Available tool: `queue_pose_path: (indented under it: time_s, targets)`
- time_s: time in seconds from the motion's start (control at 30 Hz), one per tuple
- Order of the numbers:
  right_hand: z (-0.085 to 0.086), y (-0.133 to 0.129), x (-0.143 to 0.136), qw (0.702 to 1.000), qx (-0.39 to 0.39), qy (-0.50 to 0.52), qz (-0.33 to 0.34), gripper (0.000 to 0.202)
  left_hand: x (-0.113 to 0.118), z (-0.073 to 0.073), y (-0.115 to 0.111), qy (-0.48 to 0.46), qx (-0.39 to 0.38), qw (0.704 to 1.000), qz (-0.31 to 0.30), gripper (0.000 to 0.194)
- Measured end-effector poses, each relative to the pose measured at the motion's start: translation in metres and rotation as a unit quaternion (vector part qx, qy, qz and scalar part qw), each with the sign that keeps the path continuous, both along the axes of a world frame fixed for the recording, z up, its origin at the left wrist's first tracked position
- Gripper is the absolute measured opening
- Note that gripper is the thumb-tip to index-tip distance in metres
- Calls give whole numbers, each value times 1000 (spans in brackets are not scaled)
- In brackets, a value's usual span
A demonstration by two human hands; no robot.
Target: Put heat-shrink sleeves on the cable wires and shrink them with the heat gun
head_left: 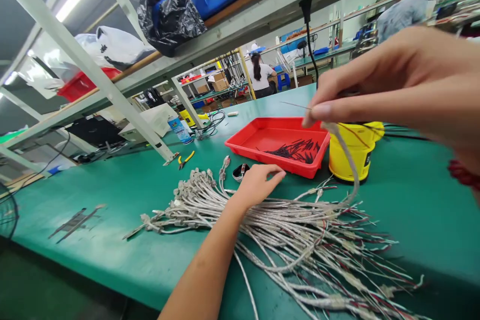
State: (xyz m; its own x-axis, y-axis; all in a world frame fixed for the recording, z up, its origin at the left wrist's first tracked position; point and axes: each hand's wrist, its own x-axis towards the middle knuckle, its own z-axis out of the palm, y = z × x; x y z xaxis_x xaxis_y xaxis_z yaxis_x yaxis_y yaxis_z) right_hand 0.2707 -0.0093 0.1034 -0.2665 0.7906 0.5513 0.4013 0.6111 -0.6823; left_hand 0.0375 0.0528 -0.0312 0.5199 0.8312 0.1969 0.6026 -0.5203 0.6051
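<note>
From the head camera, the person's right hand [393, 80] is pinching the end of one grey cable [347, 160] between thumb and fingers, lifting it clear while its tail is trailing down into the cable bundle [285, 230] lying spread on the green table [112, 195]. The left hand [257, 182] is resting on the bundle with fingers loosely curled, holding nothing firmly that I can make out. Behind it a red tray [279, 145] is holding small dark pieces, with a yellow tub [354, 152] just beside. The cable looks light, limp and prone to tangling; gripping near the stripped end, on the jacket rather than the thin wires, seems safest.
</note>
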Motion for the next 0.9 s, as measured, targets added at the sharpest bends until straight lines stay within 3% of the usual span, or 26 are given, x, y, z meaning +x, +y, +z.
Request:
queue_pose_path:
  time_s: [0.1,0.17,0.27,0.37,0.43,0.47,0.57,0.63,0.7,0.8,0.9]
  targets:
    - [-9,11,-24,974,-115,9,194,24,9,21,-18,-112,-8,993,-33,55]
    - [-18,17,-39,956,-164,15,242,22,16,34,-35,-243,-80,963,-85,59]
    - [-26,20,-51,950,-183,36,249,17,20,49,-54,-394,-254,874,-128,48]
    - [-27,17,-53,970,-117,31,212,13,11,59,-59,-439,-385,792,-179,40]
    - [-28,15,-53,981,-61,21,181,11,4,63,-58,-446,-417,766,-202,39]
    - [-28,15,-52,984,-39,11,174,11,0,64,-58,-432,-403,782,-200,39]
    - [-32,16,-53,985,-5,-19,171,13,-6,66,-58,-337,-257,896,-131,38]
    - [-33,16,-54,986,9,-39,161,14,-7,67,-59,-269,-164,945,-88,39]
    - [-34,15,-55,987,27,-60,144,12,-10,68,-59,-241,-148,956,-79,44]
    - [-34,12,-55,989,71,-80,106,3,-14,70,-56,-246,-180,949,-82,46]
    - [-36,12,-55,983,124,-100,86,12,-18,72,-54,-231,-164,958,-52,46]
